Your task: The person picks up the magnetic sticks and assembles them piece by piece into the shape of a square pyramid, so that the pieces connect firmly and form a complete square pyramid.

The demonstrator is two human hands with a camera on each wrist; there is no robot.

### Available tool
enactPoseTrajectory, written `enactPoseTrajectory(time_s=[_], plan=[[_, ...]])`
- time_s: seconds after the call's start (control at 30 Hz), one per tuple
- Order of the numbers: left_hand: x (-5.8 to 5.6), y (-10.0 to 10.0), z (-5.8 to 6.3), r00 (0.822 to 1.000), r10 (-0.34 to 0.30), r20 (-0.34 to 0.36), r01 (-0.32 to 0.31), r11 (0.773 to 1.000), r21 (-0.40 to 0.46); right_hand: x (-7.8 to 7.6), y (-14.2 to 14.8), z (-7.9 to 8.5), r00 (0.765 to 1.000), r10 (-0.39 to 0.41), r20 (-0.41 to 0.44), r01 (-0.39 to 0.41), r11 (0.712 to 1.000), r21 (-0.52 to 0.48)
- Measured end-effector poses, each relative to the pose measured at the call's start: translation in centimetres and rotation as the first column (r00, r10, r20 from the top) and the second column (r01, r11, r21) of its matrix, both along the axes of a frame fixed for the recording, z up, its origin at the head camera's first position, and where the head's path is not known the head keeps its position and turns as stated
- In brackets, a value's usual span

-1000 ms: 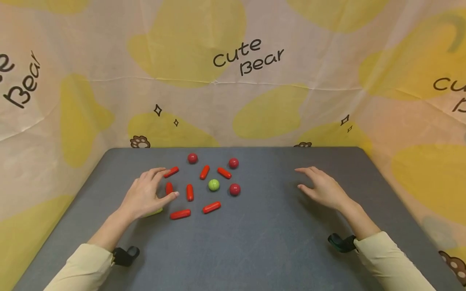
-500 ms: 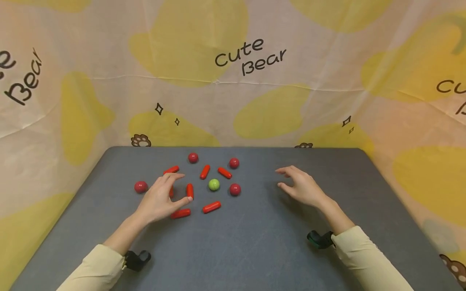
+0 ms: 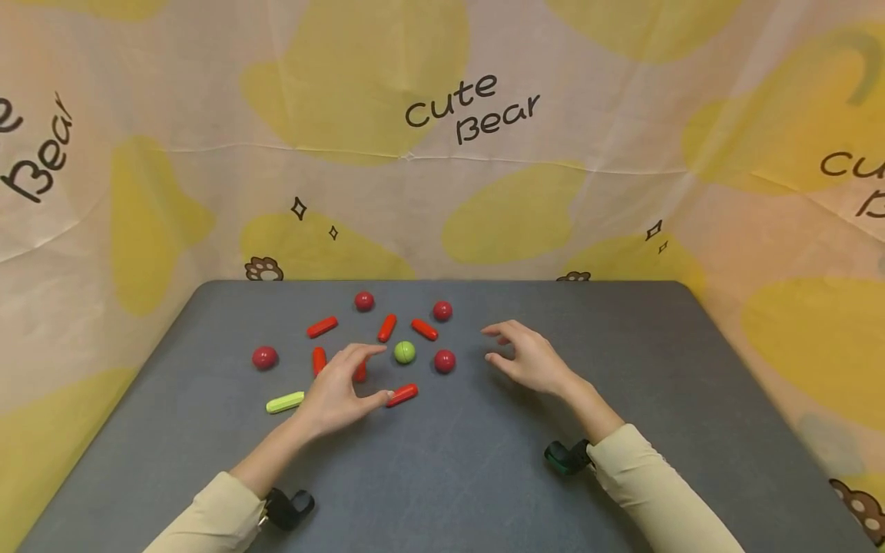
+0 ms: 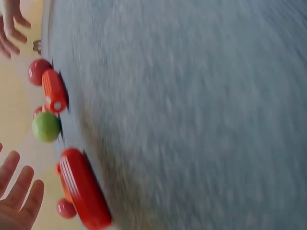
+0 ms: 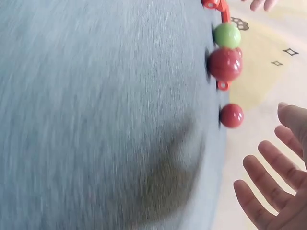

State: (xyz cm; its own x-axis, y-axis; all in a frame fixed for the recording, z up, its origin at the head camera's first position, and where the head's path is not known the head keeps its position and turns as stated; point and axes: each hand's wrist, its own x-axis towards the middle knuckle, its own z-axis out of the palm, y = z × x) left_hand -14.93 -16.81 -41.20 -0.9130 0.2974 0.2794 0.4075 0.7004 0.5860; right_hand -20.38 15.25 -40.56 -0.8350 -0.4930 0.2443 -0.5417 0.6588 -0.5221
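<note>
My left hand [image 3: 339,395] hovers over the cluster, holding nothing, its thumb overlapping a red rod [image 3: 402,395] in the head view. Its fingers point toward a green ball [image 3: 404,352]. Another red rod [image 3: 360,372] shows partly behind those fingers. To the right, my right hand [image 3: 532,359] is raised with thumb and fingers apart, nothing between them. Closest to it lies a dark red ball [image 3: 445,361]. In the left wrist view a grooved red rod [image 4: 81,187] lies near the left fingers. The right wrist view shows the right hand [image 5: 283,187] with spread fingers.
More red balls [image 3: 363,301] and red rods [image 3: 322,327] lie scattered toward the back left. A yellow-green rod [image 3: 285,402] rests left of the left hand. The grey tabletop [image 3: 470,476] is bordered by a printed cloth wall [image 3: 512,207].
Both hands have moved toward each other, the left one rightward and the right one leftward. The yellow-green rod and the leftmost red ball are uncovered. The pieces stay in place.
</note>
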Motion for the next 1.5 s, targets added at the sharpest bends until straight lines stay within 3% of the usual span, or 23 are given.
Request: enactPoseTrajectory(time_s=[0.13,0.33,0.77,1.2,1.5], plan=[[0.1,0.9,-0.4,1.0,-0.022,0.018,0.021,0.998,0.056,-0.1,-1.2,-0.6,0.999,0.014,0.032,-0.013,0.999,-0.049],[0.3,2.3,-0.8,1.0,-0.01,0.003,0.01,0.998,0.07,-0.1,-2.6,-1.4,0.998,0.036,0.06,-0.031,0.996,-0.083],[0.3,4.1,-1.3,0.985,0.105,0.134,-0.105,0.994,-0.013,-0.1,-5.4,-2.3,0.992,0.045,0.118,-0.037,0.997,-0.069],[-0.1,4.5,-1.5,0.98,0.113,0.165,-0.098,0.99,-0.1,-0.5,-6.5,-2.9,0.994,0.052,0.099,-0.049,0.998,-0.039],[-0.2,4.4,-1.6,0.981,0.096,0.166,-0.081,0.992,-0.097,-0.5,-6.7,-3.1,0.997,0.042,0.068,-0.041,0.999,-0.019]])
